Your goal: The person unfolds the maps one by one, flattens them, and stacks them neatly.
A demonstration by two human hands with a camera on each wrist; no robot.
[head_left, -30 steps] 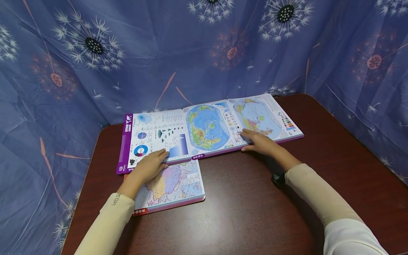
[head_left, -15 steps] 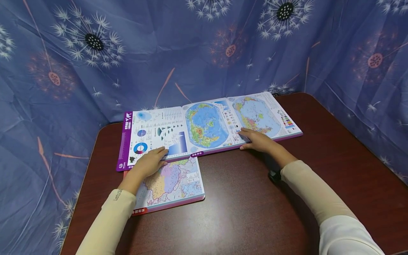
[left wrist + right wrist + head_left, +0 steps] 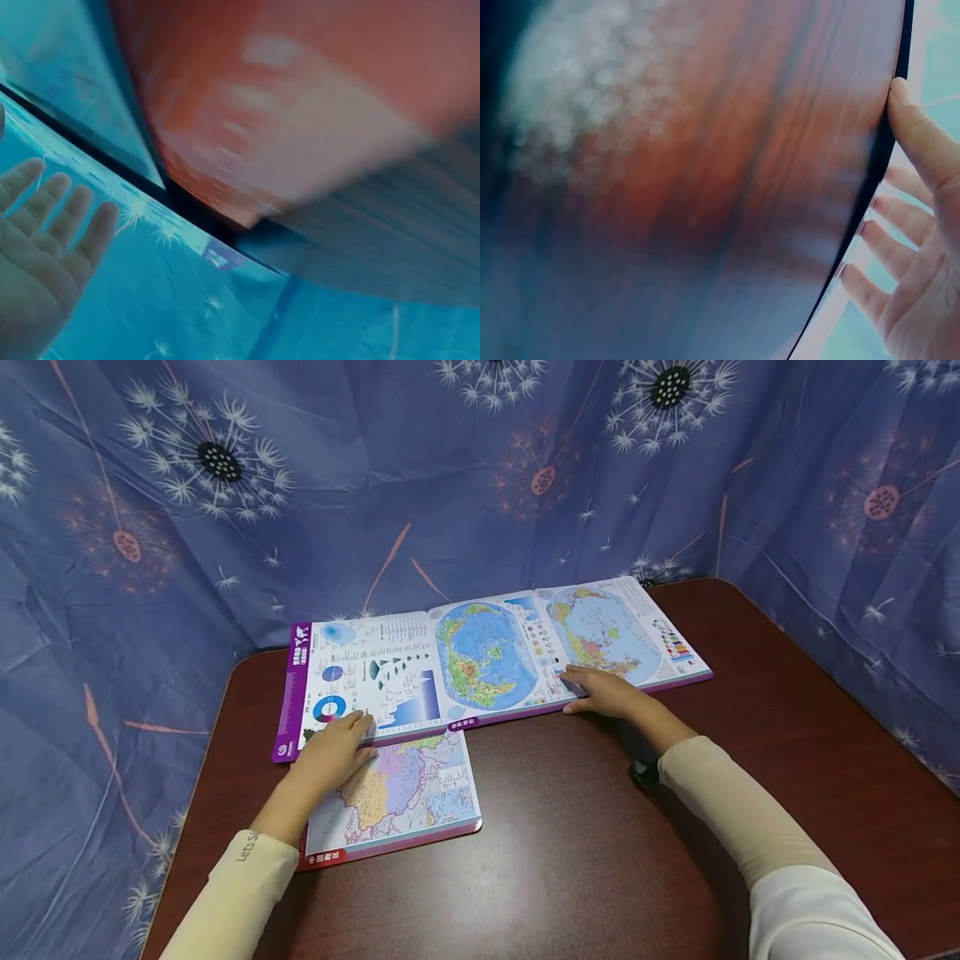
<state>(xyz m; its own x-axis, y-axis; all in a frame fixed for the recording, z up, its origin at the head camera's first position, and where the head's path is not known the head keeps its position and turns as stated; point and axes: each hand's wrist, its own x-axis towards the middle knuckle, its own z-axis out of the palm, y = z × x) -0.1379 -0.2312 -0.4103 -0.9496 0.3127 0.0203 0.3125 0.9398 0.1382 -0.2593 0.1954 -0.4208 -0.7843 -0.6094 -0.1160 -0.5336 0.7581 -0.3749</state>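
Note:
A purple-edged fold-out world map (image 3: 491,656) lies spread in three joined panels across the back of the table. Its left panel carries charts, and the other two show world maps. Partly beneath it, nearer the person, lies a red-edged map of China (image 3: 397,785). My left hand (image 3: 330,756) is at the near edge of the chart panel, over the left part of the China map, its fingers extended in the left wrist view. My right hand (image 3: 603,693) rests at the near edge between the middle and right panels, thumb by the edge and fingers over the page.
The dark brown wooden table (image 3: 540,843) extends in front of and to the right of the maps. A blue curtain (image 3: 450,485) with dandelion prints hangs right behind the table's back edge. A small black object (image 3: 643,775) is by the right wrist.
My left hand has slid left along the near edge of the chart panel, uncovering more of the blue graph. The right hand and both maps look nearly unmoved.

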